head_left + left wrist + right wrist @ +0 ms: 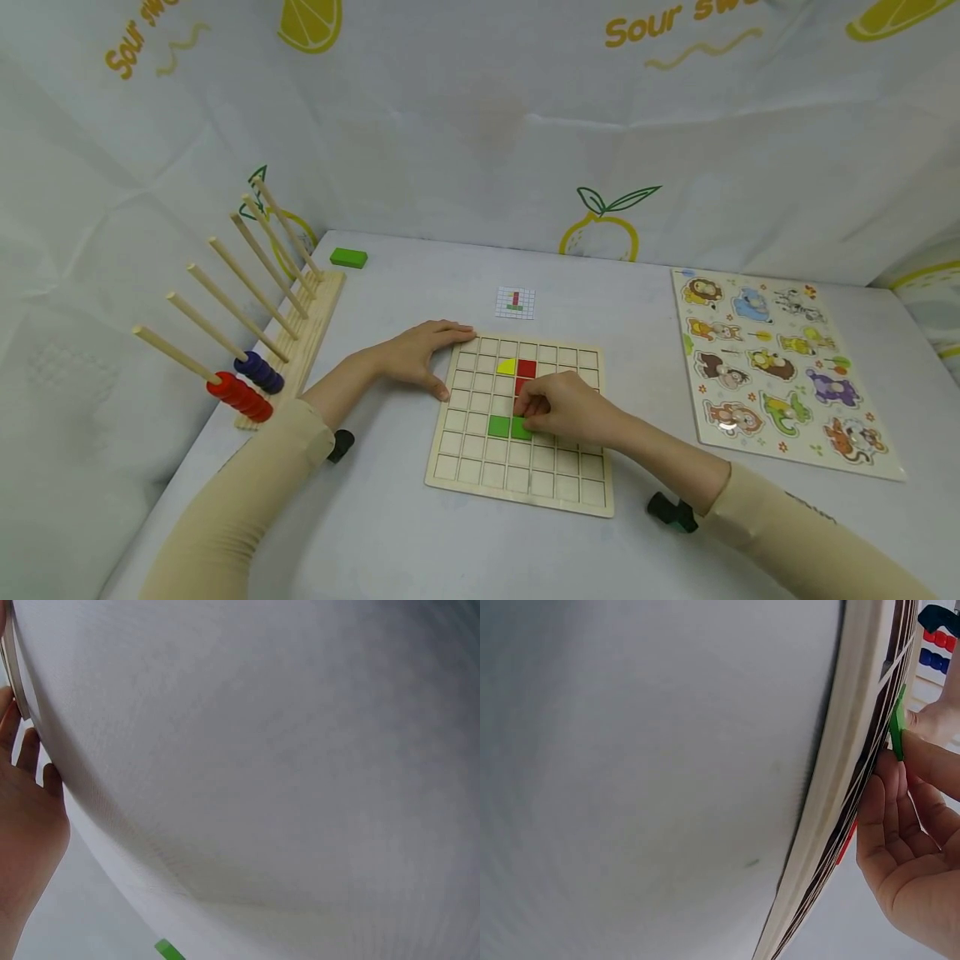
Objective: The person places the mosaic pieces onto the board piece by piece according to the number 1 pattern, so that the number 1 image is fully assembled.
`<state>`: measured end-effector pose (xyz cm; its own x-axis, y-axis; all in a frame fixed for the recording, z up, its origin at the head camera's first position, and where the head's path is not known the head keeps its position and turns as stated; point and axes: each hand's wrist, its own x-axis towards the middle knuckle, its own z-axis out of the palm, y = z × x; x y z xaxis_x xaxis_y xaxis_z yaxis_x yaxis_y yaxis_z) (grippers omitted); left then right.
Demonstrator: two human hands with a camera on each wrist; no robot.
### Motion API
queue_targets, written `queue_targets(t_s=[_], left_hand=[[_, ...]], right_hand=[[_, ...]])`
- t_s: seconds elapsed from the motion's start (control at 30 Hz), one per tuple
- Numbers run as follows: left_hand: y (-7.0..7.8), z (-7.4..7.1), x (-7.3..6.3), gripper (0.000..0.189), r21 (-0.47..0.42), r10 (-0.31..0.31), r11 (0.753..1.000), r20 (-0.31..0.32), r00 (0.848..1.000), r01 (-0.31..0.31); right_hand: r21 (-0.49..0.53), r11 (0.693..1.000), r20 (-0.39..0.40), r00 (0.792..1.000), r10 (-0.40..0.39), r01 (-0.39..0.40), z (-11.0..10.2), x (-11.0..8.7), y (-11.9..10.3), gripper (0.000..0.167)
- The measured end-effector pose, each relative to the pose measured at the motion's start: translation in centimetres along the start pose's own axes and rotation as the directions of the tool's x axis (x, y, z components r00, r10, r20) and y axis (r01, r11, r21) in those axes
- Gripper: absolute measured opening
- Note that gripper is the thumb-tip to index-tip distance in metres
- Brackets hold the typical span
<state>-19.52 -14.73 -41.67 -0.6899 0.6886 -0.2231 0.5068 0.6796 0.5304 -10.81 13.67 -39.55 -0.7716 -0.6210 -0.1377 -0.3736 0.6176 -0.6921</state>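
A pale wooden grid board (517, 492) lies on the table. On it are a yellow quarter-round tile (507, 367), a column of red square tiles (527, 367) partly hidden by my right hand, and green square tiles (498, 426) lower down. With thumb and fingers, my right hand (564, 407) pinches a green square tile (897, 724), tilted over the grid in the right wrist view. At the board's upper left, my left hand (415, 354) spreads its fingers, tips at the corner and thumb against the left edge.
Beyond the board lies a small printed pattern card (515, 303). A peg stand (318, 333) with red rings (240, 397) and blue rings (259, 372) stands at left, a green block (348, 257) behind it. An animal puzzle board (783, 367) lies at right.
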Motion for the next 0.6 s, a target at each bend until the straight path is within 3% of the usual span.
queue_targets(t_s=[0.6], left_hand=[[-0.06,0.03,0.07,0.105,-0.003,-0.019,1.000,0.005,1.000,0.019]], right_hand=[[0.004,1.000,0.011,1.000,-0.009,0.009,-0.15,-0.03,-0.14,0.007]])
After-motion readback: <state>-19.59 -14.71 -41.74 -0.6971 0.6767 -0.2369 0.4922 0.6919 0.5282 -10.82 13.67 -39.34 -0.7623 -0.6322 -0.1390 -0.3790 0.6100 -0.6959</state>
